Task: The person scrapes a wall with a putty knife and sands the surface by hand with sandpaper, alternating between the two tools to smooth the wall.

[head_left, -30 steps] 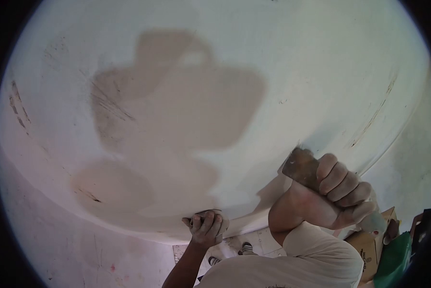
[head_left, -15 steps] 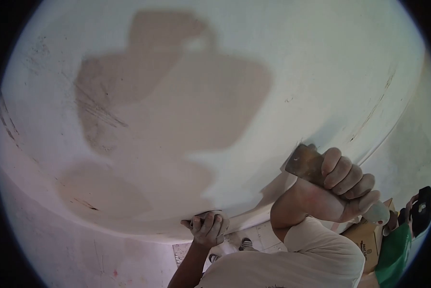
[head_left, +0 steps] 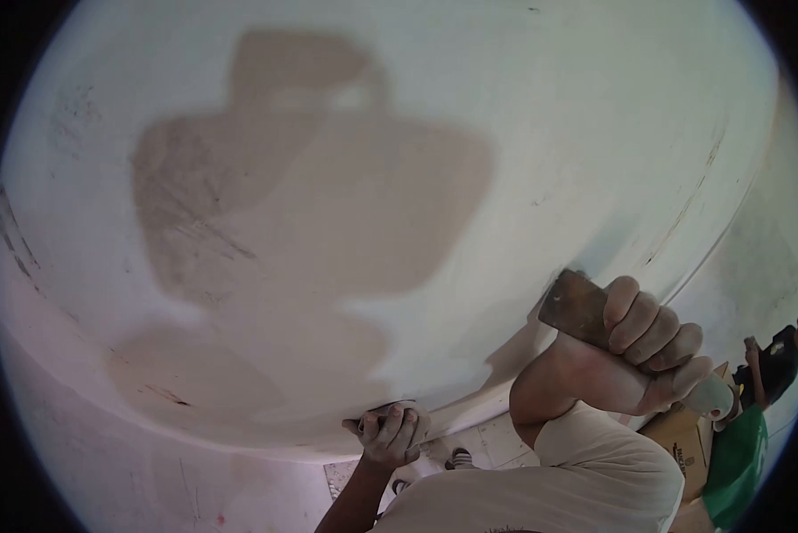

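My right hand (head_left: 652,333) is wrapped round the handle of a putty knife (head_left: 576,306). The flat, worn metal blade points up and left, close to a large whitish wall (head_left: 434,338); whether its edge touches cannot be told. A rounded pale handle end (head_left: 710,397) sticks out below the fist. Lower down, my left hand (head_left: 394,435) has its fingers curled over a thin dark-edged piece (head_left: 385,409) at the wall's lower border. Most of that piece is hidden by the fingers. Dark scratches (head_left: 208,226) mark the wall.
A broad shadow (head_left: 328,204) falls across the wall. At lower right are a cardboard box (head_left: 683,449), green cloth or plastic (head_left: 736,466) and another person's arm and dark clothing (head_left: 776,364). Striped footwear (head_left: 459,459) shows on the tiled floor (head_left: 496,440).
The view has shifted slightly, so the lower wall marks and both hands sit a little lower and farther right. Both grips look the same. The other person at right has changed posture.
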The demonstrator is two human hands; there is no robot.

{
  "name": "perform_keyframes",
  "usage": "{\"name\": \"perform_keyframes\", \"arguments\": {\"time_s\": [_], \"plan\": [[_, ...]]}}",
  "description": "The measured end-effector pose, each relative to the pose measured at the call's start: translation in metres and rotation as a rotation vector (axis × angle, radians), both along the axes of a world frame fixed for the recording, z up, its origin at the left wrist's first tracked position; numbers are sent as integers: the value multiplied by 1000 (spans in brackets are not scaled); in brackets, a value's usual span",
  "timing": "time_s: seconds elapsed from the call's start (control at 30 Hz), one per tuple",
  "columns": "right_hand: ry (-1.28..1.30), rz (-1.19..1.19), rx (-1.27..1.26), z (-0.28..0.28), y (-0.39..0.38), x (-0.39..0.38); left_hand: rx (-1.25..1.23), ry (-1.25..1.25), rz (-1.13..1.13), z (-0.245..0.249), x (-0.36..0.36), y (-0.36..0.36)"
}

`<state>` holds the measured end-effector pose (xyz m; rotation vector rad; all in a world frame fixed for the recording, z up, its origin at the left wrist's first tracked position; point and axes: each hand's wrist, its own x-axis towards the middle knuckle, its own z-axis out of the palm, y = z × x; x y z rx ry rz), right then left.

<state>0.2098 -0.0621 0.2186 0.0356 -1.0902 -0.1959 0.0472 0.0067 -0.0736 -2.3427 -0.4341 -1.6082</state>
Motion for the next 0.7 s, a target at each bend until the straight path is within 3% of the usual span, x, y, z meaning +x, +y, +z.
{"name": "perform_keyframes", "arguments": {"time_s": [0.3,0.5,0.7], "plan": [[-127,54,-52,-22,-12,27,5,0,0,-5,0,1],[-153,60,-24,1,-5,17,-25,-86,-6,-12,7,-2],[-161,65,-44,-21,-10,27,-82,7,43,-15,2,-6]]}}
